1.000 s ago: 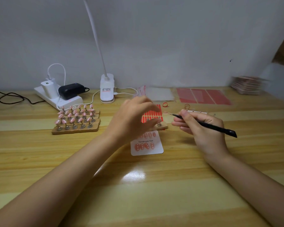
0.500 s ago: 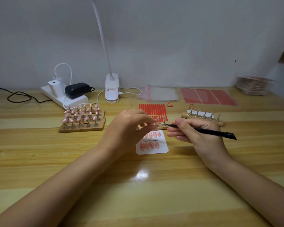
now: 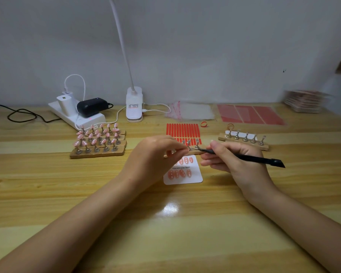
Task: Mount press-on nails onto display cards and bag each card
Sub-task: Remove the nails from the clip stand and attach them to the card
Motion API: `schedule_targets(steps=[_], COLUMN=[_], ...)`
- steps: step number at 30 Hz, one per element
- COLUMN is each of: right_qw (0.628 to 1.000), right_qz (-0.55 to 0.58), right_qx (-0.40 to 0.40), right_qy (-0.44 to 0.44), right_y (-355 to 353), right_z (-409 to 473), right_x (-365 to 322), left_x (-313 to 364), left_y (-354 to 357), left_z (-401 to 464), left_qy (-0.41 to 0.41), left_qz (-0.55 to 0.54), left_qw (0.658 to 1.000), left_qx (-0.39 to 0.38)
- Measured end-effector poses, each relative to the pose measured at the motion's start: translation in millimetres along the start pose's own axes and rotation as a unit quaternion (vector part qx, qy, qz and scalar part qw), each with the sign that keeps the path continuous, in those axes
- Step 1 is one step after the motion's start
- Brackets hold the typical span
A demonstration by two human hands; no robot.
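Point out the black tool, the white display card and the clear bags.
black tool (image 3: 252, 159), head view, mid-shaft.
white display card (image 3: 193, 177), head view, bare right part.
clear bags (image 3: 195, 111), head view, centre of the pile.

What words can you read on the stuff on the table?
"Handmade Nail": printed across the middle of the white display card, between its two rows of pink nails.
The label on the white lamp base has print, but it is too small and blurred to read.
Nothing else readable shows.
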State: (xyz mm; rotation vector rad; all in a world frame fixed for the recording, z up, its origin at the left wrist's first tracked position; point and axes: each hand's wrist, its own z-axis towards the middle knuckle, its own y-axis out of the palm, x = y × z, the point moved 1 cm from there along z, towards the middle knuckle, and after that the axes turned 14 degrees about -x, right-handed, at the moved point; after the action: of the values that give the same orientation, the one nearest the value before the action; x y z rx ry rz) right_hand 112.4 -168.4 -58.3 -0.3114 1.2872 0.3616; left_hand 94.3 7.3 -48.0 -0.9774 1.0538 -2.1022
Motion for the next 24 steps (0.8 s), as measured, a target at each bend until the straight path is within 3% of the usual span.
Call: schedule_targets(steps=[2,4,7,10,14,19,24], right_qw=[0.999,0.996,0.989,0.965,0.915,0.909,0.911], right_qz=[-0.012,-0.039,-0.098,-0.202,-0.321,-0.321,-0.311], right_qx=[0.034,0.061,0.061,0.036,-0.007,-0.007,-0.017], right_qy=[-0.022,-0.046,-0.093,-0.160,-0.246,-0.266,-0.269], right_y=[-2.2,-5.0,-3.2,1.5,5.1,7.0,6.9], right_z=[-0.5,-2.1,-4.0,-5.1,-6.4,-6.2,-7.3], right_x=[-1.6,-3.3,-3.4,-1.2,-0.4,-0.4,-0.9], left_x=[2.1,4.0,7.8,13.3,17.3,17.3,13.7], left_y=[-0.9,-1.6,2.4,8.6,12.4,12.5,12.8], left_z=[0.9,2.8,1.5,-0.8,-0.6,-0.8,-0.3], left_qy=[-0.044,-0.121,-0.193,-0.221,-0.218,-0.212,-0.211], left_qz=[-0.089,-0.250,-0.462,-0.600,-0.679,-0.712,-0.726], left_qw=[0.995,0.961,0.865,0.763,0.687,0.652,0.638], left_qx=[0.009,0.003,-0.041,-0.098,-0.141,-0.151,-0.148])
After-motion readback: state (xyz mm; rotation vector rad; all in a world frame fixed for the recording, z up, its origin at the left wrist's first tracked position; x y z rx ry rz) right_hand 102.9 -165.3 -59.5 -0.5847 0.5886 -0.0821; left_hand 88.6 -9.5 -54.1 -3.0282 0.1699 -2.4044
